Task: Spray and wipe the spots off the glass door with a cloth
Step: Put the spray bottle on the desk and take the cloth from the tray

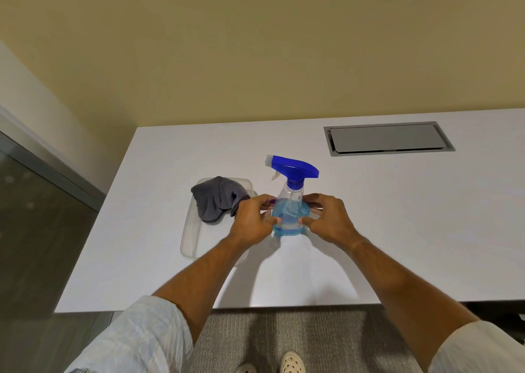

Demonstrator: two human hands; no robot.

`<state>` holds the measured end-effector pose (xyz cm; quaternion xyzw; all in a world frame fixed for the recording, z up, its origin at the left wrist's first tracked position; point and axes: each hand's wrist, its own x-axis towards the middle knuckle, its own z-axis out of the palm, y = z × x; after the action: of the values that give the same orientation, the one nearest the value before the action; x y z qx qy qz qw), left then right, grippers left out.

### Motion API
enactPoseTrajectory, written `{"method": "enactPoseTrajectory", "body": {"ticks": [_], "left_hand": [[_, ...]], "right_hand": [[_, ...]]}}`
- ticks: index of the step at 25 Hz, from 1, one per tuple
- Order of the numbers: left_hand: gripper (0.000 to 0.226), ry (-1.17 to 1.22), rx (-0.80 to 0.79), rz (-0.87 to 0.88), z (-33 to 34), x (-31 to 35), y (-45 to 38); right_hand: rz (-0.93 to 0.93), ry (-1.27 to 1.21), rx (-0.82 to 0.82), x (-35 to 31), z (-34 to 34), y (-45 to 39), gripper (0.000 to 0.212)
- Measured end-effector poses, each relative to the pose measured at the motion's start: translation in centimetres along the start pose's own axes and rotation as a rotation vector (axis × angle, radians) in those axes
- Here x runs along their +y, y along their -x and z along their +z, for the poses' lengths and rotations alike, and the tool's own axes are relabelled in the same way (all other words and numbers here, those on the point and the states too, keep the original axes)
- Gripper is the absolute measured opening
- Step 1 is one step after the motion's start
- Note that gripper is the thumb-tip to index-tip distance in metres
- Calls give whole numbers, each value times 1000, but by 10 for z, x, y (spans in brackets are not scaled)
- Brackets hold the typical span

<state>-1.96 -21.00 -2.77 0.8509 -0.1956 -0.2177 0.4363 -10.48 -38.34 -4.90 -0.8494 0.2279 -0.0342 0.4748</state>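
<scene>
Both hands, left hand and right hand, cup a blue spray bottle upright on the white worktop; a loose hold on its smooth sides could let it slip or tip.

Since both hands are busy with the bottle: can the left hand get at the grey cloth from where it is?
Probably yes: the left hand is right beside the cloth in its open tray, nothing between.

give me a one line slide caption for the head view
Both hands, left and right, clasp a blue spray bottle on a white table, grey cloth in a clear tray beside it.
</scene>
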Motion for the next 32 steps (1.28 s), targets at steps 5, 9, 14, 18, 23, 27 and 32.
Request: {"method": "enactPoseTrajectory", "body": {"ticks": [5,9,14,18,23,27,32], "left_hand": [[73,-341,34,107,1,-7,17],[93,-555,90,174,-6,-15,37],[104,-734,136,254,-26,-28,56],[106,-734,101,271,-59,-49,66],[107,-705,83,305,-109,-74,75],[106,-642,109,333,-139,-84,66],[90,-529,169,352,-162,-89,44]], "right_hand": [[-79,101,136,-9,12,24,69],[-142,150,304,-22,27,56,78],[-192,268,420,-36,50,87,82],[-199,371,408,-53,78,101,85],[-175,404,411,-93,115,106,83],[-143,456,405,-119,133,92,81],[-158,420,394,-135,144,59,65]]}}
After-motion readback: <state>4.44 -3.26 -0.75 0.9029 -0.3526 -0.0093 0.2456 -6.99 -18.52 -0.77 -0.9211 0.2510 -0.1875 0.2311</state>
